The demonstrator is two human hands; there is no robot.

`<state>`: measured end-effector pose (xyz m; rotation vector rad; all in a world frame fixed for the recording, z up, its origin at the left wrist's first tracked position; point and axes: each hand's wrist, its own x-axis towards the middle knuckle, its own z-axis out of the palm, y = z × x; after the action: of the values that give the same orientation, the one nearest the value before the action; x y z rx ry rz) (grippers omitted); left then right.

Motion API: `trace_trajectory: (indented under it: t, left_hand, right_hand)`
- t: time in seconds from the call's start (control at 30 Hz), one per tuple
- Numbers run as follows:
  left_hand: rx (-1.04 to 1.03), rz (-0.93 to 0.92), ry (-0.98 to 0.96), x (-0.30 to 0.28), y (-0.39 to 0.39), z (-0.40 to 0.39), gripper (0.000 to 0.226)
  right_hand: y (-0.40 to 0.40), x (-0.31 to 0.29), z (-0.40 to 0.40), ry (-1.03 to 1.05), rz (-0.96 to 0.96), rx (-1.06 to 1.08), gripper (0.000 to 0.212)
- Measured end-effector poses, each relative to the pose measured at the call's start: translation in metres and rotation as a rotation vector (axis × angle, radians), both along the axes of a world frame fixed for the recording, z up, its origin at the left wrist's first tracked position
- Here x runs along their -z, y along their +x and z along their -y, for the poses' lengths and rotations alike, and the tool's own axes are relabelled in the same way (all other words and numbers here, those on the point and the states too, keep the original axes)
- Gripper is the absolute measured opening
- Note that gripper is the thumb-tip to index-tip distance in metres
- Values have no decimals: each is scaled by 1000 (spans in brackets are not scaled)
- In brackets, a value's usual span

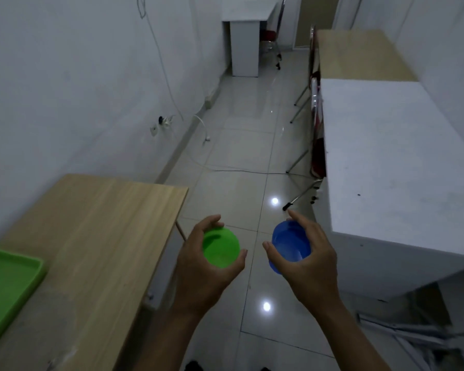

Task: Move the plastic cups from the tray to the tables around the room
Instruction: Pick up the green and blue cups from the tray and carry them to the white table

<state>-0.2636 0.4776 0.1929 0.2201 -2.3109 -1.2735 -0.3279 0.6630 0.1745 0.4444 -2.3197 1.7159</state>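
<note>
Green cup (pixel 220 247) in left hand (pixel 198 266), blue cup (pixel 291 245) in right hand (pixel 310 263), mouths upward

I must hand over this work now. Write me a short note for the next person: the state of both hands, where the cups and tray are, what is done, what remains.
Left hand: holds the green plastic cup, over the floor.
Right hand: holds the blue plastic cup, also over the floor.
Green plastic tray: on the light wooden table at the left; the part in view holds no cups.
Done: both cups are off the tray.
Left: set each cup on a table. The white table at the right is nearest; the beige table behind it and the far white desk show no cups.
</note>
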Motion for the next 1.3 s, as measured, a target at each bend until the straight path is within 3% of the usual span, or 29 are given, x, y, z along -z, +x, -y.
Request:
trace_trajectory:
  t: [0.4,0.93,1.3]
  left_hand:
    - [151,0,8,9,-91,-13,75]
    - [341,-45,-20,5,-320,57,76]
    - [407,-47,23,9,-438,43,75]
  right_hand:
    - [-64,7,-27,19,9,152,71]
    - [-254,-1,19,35,-16,374,72]
    - [-359,13,2,-1,4,488,70]
